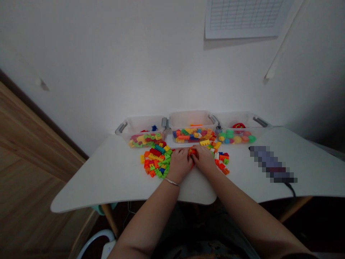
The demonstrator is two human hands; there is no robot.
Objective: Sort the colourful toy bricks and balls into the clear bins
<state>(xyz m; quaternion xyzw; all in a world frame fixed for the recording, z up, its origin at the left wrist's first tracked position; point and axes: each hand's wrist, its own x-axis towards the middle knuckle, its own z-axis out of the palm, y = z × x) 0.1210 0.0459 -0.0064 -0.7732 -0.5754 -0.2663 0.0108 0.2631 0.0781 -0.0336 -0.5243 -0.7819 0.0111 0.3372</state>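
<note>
My left hand (pixel 181 164) and my right hand (pixel 203 158) meet over the middle of the table. Between them they grip some red-orange toy bricks (pixel 193 152), mostly covered by my fingers, so their exact shape and number cannot be made out. Left of my left hand lies a loose pile of coloured toy bricks (pixel 155 162) in green, orange, yellow, red and teal. Beyond and right of my right hand is a second scatter of bricks (pixel 223 158), partly hidden by that hand and forearm.
Three clear plastic bins stand against the wall: a left bin (pixel 142 122) with bricks, a middle bin (pixel 185 117) with bricks, and a right bin (pixel 229 118) with coloured balls. A pixelated object (pixel 272 163) with a black cable lies on the white table (pixel 94 183) at right.
</note>
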